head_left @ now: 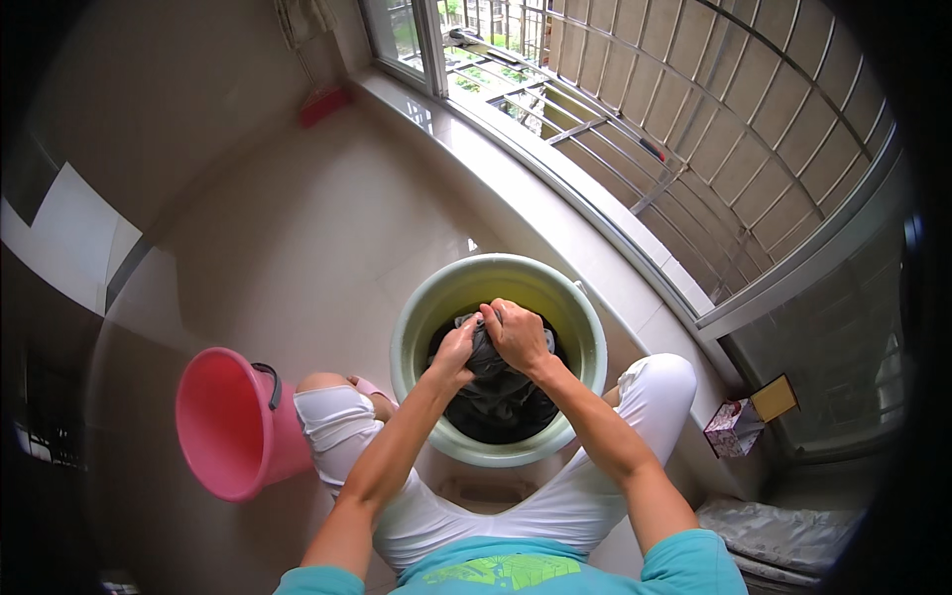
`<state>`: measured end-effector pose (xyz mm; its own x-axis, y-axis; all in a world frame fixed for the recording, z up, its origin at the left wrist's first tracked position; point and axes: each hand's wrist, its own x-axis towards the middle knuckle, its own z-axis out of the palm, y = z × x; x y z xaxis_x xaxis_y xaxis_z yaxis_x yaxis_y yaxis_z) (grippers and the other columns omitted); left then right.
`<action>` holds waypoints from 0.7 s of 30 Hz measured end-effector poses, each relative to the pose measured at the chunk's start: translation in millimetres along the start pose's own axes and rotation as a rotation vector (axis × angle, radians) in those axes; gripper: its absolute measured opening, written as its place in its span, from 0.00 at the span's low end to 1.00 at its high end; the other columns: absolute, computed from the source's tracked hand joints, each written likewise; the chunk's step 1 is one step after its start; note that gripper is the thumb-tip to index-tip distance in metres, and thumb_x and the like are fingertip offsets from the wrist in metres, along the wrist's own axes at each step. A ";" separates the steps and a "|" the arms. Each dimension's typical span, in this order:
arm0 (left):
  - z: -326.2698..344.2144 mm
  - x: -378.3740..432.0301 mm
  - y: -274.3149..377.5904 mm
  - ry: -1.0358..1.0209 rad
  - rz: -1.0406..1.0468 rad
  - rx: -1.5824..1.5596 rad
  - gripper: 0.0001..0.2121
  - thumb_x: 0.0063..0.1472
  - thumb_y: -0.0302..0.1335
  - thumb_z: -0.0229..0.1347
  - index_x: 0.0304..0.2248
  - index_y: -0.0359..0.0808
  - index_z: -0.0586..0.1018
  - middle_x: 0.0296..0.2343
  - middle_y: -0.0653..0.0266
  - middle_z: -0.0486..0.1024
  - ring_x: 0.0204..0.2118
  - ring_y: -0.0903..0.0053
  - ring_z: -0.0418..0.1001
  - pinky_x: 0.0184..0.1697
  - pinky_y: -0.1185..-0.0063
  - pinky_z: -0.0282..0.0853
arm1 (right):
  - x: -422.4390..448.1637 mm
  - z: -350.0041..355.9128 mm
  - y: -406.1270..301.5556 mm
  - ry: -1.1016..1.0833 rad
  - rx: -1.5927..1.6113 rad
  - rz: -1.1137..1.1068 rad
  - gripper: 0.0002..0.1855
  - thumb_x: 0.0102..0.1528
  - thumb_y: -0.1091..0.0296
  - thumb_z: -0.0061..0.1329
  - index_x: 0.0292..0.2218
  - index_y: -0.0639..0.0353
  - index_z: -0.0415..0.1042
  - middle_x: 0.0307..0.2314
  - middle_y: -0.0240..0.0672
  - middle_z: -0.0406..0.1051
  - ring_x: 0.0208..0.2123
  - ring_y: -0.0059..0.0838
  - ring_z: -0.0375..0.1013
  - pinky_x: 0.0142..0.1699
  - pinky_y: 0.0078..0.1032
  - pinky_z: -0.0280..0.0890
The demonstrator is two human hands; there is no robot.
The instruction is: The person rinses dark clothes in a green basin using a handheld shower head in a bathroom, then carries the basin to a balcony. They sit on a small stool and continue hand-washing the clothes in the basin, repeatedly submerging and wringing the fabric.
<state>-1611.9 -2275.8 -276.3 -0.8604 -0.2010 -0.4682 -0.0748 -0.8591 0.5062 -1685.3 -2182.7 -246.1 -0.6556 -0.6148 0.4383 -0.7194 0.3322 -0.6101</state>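
A large pale green plastic bucket (499, 455) stands on the floor between my knees, with dark wet cloth (498, 405) in it. My left hand (455, 349) and my right hand (518, 335) are close together over the bucket's opening, both closed on a bunched part of the dark grey cloth. The rest of the cloth lies below them in the bucket. The fingertips of the two hands nearly meet; the cloth between them is partly hidden by the fingers.
A pink plastic bucket (223, 424) with a dark handle grip stands left of my knee. A tiled window ledge (513, 193) runs along the right, below a barred window. A small patterned box (735, 428) is on the ledge. A red dustpan (325, 106) is in the far corner.
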 end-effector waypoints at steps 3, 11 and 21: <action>6.2 -13.9 19.3 0.046 0.035 0.183 0.16 0.58 0.37 0.41 0.35 0.31 0.69 0.28 0.61 0.71 0.30 0.76 0.71 0.33 0.80 0.68 | 9.4 -12.0 16.7 0.025 0.109 0.091 0.17 0.49 0.53 0.41 0.23 0.59 0.66 0.19 0.42 0.66 0.22 0.41 0.67 0.27 0.34 0.61; -10.6 -28.1 34.8 0.299 0.139 1.485 0.34 0.46 0.51 0.50 0.31 0.18 0.69 0.29 0.42 0.70 0.34 0.59 0.69 0.37 0.74 0.62 | 16.9 -17.6 48.9 0.044 -0.033 0.317 0.19 0.42 0.51 0.49 0.16 0.61 0.69 0.15 0.40 0.66 0.19 0.39 0.66 0.25 0.31 0.60; 16.8 -45.7 43.4 0.467 0.496 1.898 0.35 0.35 0.38 0.63 0.40 0.25 0.59 0.37 0.48 0.61 0.40 0.57 0.62 0.42 0.70 0.60 | 22.9 -8.0 21.2 -0.176 0.248 0.384 0.17 0.41 0.56 0.52 0.17 0.63 0.69 0.11 0.38 0.65 0.14 0.28 0.64 0.22 0.24 0.59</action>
<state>-1584.3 -2296.0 -220.8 -0.8213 -0.5696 -0.0327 -0.5202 0.7241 0.4528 -1717.4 -2184.0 -243.7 -0.7986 -0.6001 0.0460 -0.3431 0.3913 -0.8539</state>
